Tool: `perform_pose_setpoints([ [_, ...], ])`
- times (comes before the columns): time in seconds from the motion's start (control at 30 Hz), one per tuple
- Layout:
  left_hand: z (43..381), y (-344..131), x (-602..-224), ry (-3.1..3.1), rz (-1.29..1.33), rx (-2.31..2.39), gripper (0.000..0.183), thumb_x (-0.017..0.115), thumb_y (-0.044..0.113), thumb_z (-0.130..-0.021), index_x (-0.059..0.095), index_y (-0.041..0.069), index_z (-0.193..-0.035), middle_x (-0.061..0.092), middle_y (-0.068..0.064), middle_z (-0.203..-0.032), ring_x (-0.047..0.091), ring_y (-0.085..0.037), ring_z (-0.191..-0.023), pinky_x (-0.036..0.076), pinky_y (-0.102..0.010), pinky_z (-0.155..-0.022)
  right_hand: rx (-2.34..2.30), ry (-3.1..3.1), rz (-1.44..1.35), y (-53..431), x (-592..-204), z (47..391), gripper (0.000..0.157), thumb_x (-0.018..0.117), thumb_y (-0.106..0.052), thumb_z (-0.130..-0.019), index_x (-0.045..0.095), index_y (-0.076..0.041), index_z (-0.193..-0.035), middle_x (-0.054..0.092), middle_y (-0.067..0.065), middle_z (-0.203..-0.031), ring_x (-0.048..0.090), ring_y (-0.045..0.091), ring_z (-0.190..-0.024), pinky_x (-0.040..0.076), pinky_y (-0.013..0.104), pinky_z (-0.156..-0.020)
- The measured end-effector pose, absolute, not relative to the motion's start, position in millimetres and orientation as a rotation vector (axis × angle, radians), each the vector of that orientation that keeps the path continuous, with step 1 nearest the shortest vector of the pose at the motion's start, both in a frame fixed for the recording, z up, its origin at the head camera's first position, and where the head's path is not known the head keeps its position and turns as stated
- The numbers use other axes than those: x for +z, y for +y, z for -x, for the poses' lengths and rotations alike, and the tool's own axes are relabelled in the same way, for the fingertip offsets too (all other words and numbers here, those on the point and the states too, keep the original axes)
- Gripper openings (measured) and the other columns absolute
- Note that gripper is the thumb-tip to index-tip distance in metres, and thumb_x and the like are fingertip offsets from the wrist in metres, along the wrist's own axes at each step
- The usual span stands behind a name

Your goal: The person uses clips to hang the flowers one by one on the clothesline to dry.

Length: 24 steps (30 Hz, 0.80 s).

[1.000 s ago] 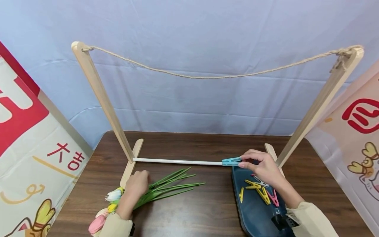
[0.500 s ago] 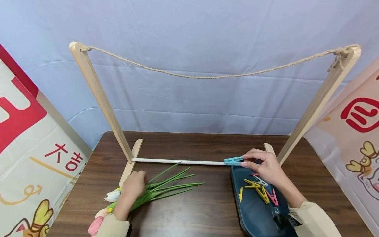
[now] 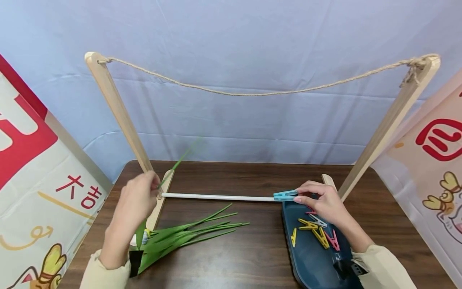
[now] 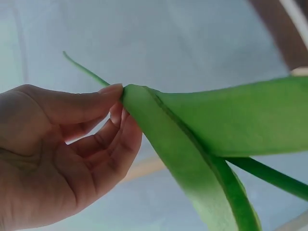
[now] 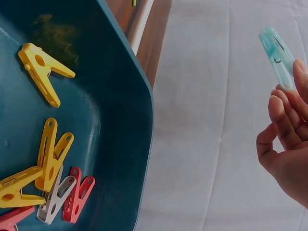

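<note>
My left hand [image 3: 135,198] is raised by the left post and pinches the green stem of an artificial tulip [image 3: 177,163] between thumb and fingers. Its thin stem end points up and away, while broad leaves [image 4: 250,122] spread from the pinch in the left wrist view; the bloom is hidden. Below lie the other tulips [image 3: 177,237] on the table, stems to the right, blooms mostly covered by my left arm. Over the tray's far edge, my right hand [image 3: 321,200] pinches a light blue clothespin [image 5: 275,53] by its handle end.
A wooden stand with a left post [image 3: 117,104] and a right post [image 3: 393,124] carries a sagging rope [image 3: 249,94] and a low white rod [image 3: 220,197]. The dark blue tray [image 5: 144,106] holds yellow, pink and white clothespins [image 3: 321,237]. Printed banners flank the table [image 3: 245,257].
My left hand has lifted one tulip out of the bunch, up and to the left, and its stem now rises above the rod. The right hand stays almost still with the clothespin.
</note>
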State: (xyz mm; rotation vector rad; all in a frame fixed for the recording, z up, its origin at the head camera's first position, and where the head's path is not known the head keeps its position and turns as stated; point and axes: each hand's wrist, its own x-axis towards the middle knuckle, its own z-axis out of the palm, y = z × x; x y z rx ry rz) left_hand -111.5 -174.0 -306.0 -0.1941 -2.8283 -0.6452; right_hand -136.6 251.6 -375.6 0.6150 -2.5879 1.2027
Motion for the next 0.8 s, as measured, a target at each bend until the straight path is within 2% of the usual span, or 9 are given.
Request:
perform_pose_setpoints([
  [0.27,120,-166,-267,-2.599,0.194,-0.721,0.01,0.061,-0.007,-0.08,0.057,-0.002,-0.087,0.06,-0.015,-0.079,0.057,-0.03,-0.071,0.042,-0.046,-0.066,1.204,-2.589,-0.611,251,-375,137,0.014,0.073,-0.003,-0.078,0.072,-0.005,-0.092,0.065,0.0,-0.084,0.055,0.007,-0.07,0.045,0.024,-0.057],
  [0.5,135,-151,-261,-2.425,0.137,-0.838,0.008,0.059,-0.009,-0.081,0.056,-0.004,-0.088,0.061,-0.019,-0.082,0.06,-0.032,-0.075,0.042,-0.043,-0.069,1.288,-2.553,-0.667,247,-373,138,0.015,0.072,0.001,-0.077,0.071,-0.002,-0.092,0.064,0.005,-0.082,0.052,0.009,-0.065,0.043,0.024,-0.05],
  [0.8,151,-146,-261,-2.331,0.045,-0.935,0.008,0.057,-0.009,-0.082,0.055,-0.007,-0.09,0.06,-0.02,-0.084,0.061,-0.034,-0.078,0.045,-0.042,-0.071,1.218,-2.569,-0.664,239,-364,144,0.015,0.073,-0.001,-0.077,0.071,-0.003,-0.092,0.065,0.004,-0.086,0.054,0.007,-0.07,0.045,0.023,-0.055],
])
